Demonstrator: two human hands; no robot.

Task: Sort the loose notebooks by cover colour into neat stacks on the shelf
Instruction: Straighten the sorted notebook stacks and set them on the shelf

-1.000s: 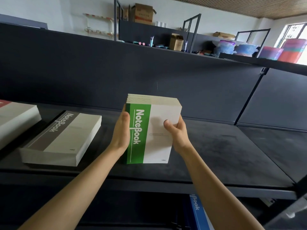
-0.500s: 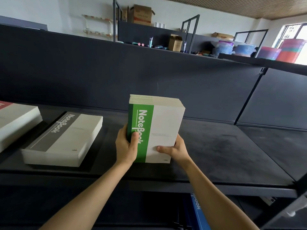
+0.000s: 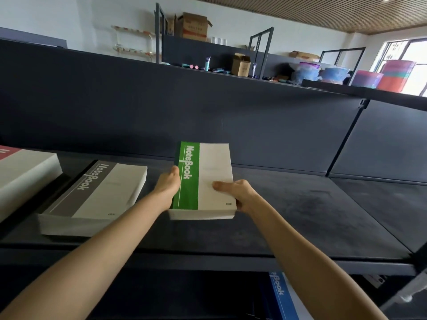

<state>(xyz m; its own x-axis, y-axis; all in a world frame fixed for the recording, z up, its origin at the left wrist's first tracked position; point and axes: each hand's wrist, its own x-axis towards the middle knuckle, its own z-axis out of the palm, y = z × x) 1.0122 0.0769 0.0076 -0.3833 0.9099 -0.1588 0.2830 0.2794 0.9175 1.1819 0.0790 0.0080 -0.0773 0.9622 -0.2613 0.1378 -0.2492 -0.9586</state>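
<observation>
3 notebook piles (green stack [image 3: 205, 162], grey stack [image 3: 99, 190], red stack [image 3: 20, 172]), 1 blue notebook [image 3: 280, 294], 2 hands [image 3: 167, 188] [image 3: 242, 192].

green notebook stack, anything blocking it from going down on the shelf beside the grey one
Nothing visible. The left hand and right hand grip the green-and-white notebook stack over a bare stretch of black shelf; the grey-and-white notebook stack lies apart to its left.

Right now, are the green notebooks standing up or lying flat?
Lying flat: the green notebooks show their cover facing up, page edges toward the camera.
</observation>
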